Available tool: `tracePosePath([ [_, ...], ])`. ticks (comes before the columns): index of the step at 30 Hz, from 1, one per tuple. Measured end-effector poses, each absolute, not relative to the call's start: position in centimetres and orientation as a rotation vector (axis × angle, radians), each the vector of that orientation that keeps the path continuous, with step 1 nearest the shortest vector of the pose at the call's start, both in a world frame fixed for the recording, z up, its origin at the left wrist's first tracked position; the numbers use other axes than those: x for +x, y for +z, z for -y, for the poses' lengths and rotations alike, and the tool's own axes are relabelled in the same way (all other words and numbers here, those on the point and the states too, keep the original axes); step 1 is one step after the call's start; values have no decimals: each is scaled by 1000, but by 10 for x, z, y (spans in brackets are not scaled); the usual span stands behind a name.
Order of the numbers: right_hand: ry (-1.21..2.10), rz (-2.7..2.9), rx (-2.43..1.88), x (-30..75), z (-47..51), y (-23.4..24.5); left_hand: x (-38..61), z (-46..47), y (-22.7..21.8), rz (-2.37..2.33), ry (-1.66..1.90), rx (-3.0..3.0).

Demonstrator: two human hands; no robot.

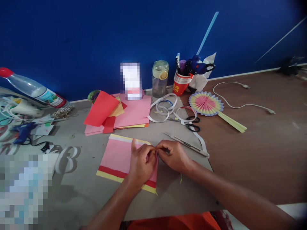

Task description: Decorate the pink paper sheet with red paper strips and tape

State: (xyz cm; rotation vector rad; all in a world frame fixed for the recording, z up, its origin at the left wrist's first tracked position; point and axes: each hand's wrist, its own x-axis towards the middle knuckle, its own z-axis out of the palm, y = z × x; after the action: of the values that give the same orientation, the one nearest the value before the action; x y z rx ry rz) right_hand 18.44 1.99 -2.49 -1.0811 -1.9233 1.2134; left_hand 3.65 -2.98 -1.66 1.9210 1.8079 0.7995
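Observation:
A pink sheet of paper [116, 153] with red and yellow strips along its near edge and white and yellow ones along its far edge lies in front of me. My left hand [142, 161] rests over its right part, thumb and fingers pinched at the right edge, one finger sticking up. Right beside it, my right hand [174, 156] pinches the same edge near the far corner. The fingertips almost meet and hide that bit of paper. A thin yellow scrap [181, 178] lies below my right wrist. Beyond that hand is a craft knife [187, 144].
Behind the sheet lie stacked pink papers [134, 111] and a red sheet [102, 108]. Black-handled scissors [193, 127], white paper strips [159, 110], a pleated paper fan [206, 103], a jar [160, 83] and a red cup [179, 83] stand or lie behind. A blue glue gun [25, 131] is left.

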Motion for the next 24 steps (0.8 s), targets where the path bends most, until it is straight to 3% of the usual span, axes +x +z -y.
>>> tracePosePath([
  [11,1116,1989,-1135,185,-18,-27,37,31,-18,-1799,763,1993],
  [24,1234,1939,-1154,183,-20,-27,37,30,-19,-1817,823,1905],
])
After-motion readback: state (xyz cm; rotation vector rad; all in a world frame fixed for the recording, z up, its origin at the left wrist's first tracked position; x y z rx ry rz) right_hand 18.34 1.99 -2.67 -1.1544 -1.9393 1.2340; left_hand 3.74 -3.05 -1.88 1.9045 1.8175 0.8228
